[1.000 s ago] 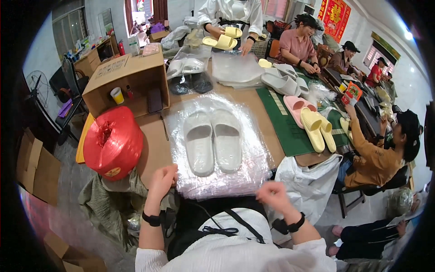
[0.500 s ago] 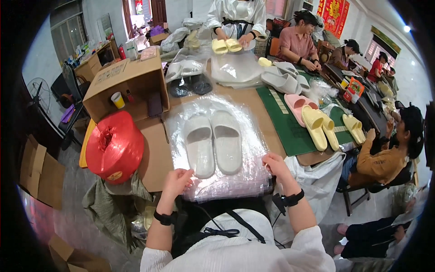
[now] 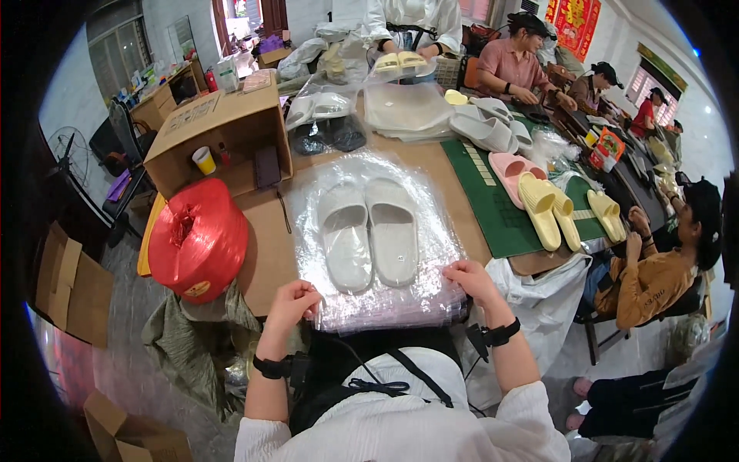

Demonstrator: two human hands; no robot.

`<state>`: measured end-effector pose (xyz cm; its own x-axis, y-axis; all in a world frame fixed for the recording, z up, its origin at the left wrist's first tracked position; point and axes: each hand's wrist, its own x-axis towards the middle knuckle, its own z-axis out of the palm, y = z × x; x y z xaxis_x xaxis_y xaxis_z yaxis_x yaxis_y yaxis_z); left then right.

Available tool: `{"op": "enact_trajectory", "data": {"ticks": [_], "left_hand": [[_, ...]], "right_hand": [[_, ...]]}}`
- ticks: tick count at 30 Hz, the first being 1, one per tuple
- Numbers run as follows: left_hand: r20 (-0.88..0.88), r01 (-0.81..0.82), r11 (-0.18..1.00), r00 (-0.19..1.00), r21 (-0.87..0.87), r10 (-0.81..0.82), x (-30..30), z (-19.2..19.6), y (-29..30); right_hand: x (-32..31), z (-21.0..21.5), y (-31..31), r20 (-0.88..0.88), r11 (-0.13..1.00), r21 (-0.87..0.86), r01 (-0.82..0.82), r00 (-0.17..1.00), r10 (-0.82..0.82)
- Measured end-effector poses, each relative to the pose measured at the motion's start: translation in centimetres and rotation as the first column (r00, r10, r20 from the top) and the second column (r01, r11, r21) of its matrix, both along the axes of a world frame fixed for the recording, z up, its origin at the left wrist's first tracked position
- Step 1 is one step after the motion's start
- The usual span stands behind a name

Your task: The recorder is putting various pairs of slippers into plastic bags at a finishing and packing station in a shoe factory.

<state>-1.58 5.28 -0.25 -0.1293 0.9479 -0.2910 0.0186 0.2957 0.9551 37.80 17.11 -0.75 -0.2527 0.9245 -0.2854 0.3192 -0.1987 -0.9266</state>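
Note:
A pair of light grey slide slippers (image 3: 395, 246) lies side by side in a clear plastic bag (image 3: 431, 231), toes pointing away from me. The bag rests flat on a stack of similar clear bags (image 3: 392, 314) at the table's near edge. My left hand (image 3: 295, 300) is closed in a pinch on the bag's near left edge. On the opposite side, the thumb and fingers of my right hand (image 3: 469, 279) pinch its near right edge. Neither hand touches the slippers. Which layers of film the fingertips hold is hard to see.
To the left stand a red roll of plastic twine (image 3: 198, 242) and an open cardboard box (image 3: 215, 135). Yellow slippers (image 3: 543, 208) and pink slippers (image 3: 509, 175) lie on a green mat (image 3: 493, 231) at right. Across the table, a co-worker handles yellow slippers (image 3: 400, 63) in clear film.
My hands keep their hold at the bag's near edges, with little movement. The co-worker opposite now has the yellow slippers in clear film. The seated person in pink has reached an arm outward.

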Motion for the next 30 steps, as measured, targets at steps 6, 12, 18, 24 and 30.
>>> {"op": "enact_trajectory", "data": {"ticks": [6,12,18,24,30], "left_hand": [[0.057,0.034,0.999,0.998,-0.004,-0.033,-0.7,0.7,-0.9],[-0.024,0.121,0.986,0.992,-0.116,-0.125,-0.5,1.6,-0.4],[0.148,-0.032,0.998,0.989,0.057,0.024,-0.3,2.1,-0.1],[-0.026,-0.116,0.762,0.985,0.637,0.171,-0.2,1.4,0.3],[-0.368,0.119,0.771,0.916,0.626,0.158,-1.0,-0.7,-1.7]], "right_hand": [[0.7,1.8,0.1,-0.002,0.990,-0.101,-0.099,0.995,0.099],[1.9,1.5,0.6,-0.041,0.979,-0.094,-0.179,0.984,0.176],[0.4,4.4,-0.1,-0.271,1.000,0.015,0.001,0.963,0.003],[1.3,1.1,1.2,-0.633,0.935,0.251,0.251,0.773,-0.038],[-1.9,0.1,-2.4,-0.169,0.779,0.580,0.238,0.971,-0.171]]}}
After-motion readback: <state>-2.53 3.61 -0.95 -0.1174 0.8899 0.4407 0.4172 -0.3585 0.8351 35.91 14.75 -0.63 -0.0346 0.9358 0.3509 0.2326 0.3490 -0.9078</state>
